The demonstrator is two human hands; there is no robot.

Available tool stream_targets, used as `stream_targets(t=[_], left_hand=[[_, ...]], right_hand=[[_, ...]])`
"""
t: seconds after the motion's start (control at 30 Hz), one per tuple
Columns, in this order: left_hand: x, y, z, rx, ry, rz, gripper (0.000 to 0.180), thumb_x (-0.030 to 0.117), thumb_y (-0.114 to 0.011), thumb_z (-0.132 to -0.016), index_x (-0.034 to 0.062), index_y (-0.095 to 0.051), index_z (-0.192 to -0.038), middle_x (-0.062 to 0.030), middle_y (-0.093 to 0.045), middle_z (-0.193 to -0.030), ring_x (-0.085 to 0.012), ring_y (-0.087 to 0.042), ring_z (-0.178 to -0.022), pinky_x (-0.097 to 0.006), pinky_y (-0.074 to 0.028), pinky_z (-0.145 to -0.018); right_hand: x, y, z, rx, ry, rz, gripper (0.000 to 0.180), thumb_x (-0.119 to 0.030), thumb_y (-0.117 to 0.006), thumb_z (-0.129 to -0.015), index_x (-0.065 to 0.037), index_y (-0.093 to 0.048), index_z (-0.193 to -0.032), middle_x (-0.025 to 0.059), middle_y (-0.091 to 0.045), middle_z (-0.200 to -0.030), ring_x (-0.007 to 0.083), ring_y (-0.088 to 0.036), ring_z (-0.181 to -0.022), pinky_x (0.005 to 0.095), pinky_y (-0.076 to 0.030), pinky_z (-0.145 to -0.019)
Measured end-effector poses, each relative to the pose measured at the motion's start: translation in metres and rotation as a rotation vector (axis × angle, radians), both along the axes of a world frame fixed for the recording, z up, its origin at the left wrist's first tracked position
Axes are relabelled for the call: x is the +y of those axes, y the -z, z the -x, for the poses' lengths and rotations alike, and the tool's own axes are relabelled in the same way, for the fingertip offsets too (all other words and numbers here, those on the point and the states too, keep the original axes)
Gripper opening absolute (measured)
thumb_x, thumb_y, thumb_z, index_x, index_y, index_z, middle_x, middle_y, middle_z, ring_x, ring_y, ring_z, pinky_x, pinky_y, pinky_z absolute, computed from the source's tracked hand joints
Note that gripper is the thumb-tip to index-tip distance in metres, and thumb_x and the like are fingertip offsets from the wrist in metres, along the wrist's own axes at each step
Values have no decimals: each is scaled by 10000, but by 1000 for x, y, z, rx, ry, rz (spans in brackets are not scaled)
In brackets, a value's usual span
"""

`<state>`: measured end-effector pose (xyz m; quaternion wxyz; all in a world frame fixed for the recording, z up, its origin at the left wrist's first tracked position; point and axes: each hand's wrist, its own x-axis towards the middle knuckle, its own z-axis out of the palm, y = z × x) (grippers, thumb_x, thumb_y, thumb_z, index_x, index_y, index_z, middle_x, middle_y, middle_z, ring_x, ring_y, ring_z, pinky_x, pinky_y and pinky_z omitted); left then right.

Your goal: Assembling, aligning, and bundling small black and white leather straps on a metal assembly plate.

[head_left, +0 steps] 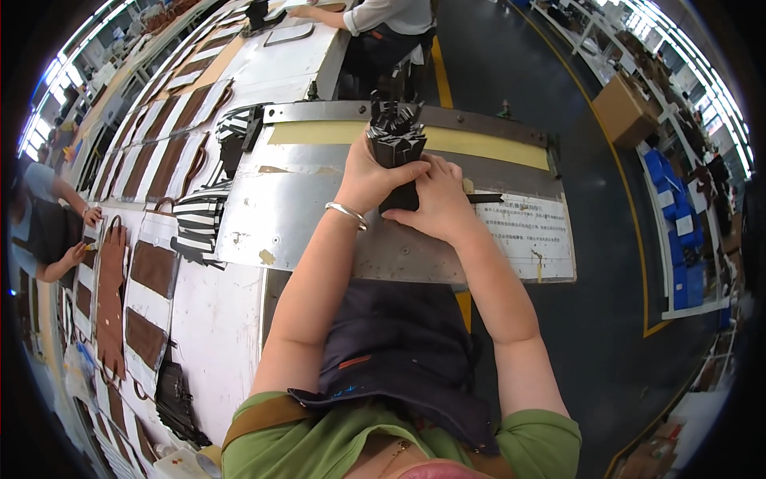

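Gripping hands: the left hand (365, 177), just off the middle of the view toward eleven, wraps the bundle with its thumb across the near side; the right hand (439, 199), toward two, clasps it lower down, its thumb also on the near side.
Bundle: dark narrow strips (396, 149), held at twelve o'clock between both palms, their pale-edged ends spreading unevenly upward; whether the lower end touches the plate, I cannot tell.
Wrist: a silver bracelet (348, 212) circles the left one.
Metal plate: a broad scuffed sheet (307, 195) spreads under the hands, with a bolted bar (319, 112) along its twelve o'clock edge and a yellow band (319, 133) beside that bar.
Loose end: a dark strip (487, 198) juts out toward two, just beside the right hand.
Printed sheet: a white notice (531, 233) lies on the plate at three.
Stacks: black-and-white strips (201, 214) sit at nine, beside the plate; a dark pile (177, 399) lies at eight.
Co-workers: one person (391, 17) sits at twelve; another (46, 211) is at nine, hands over brown pieces.
Shelving: a cardboard box (625, 110) at two, blue bins (669, 180) at three.
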<state>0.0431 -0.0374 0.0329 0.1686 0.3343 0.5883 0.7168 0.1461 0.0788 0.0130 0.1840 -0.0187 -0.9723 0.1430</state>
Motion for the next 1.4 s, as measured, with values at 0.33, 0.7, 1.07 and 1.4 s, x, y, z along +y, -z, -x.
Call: stream_targets(t=[0.33, 0.7, 1.07, 1.4], left_hand=[[-3, 0, -2, 113, -216, -153, 596, 84, -826, -679, 24, -547, -1203, -36, -658, -1040, -113, -614, -954, -284, -499, -884], [4, 8, 3, 15, -31, -43, 554, 79, -813, -654, 11, -581, -1152, -77, -688, -962, -147, -641, -887, -285, -502, -827], [2, 12, 3, 79, -27, 45, 508, 101, -801, -658, 10, -587, -1110, -99, -686, -936, -191, -646, -871, -311, -502, -821], [3, 8, 3, 106, 0, 55, 538, 124, -808, -645, 3, -589, -1122, -115, -687, -962, -207, -655, -890, -318, -503, -830]], right_hand=[[-4, 1, 7, -33, -22, 195, 823, -468, -825, -663, -72, -505, -1310, 107, -525, -1294, 285, -466, -1229, 450, -317, -1026], [46, -23, -2, 132, -47, 894, 611, -282, -784, -807, -90, -542, -1334, 54, -574, -1232, 161, -545, -1105, 289, -449, -903], [7, -111, 27, 654, -193, 679, 183, -192, -635, -954, -68, -657, -1087, 34, -622, -982, 84, -547, -785, 228, -457, -701], [-8, -128, 23, 473, -158, 438, 214, -65, -657, -918, -55, -699, -1128, 19, -606, -939, 54, -543, -809, 211, -462, -659]])
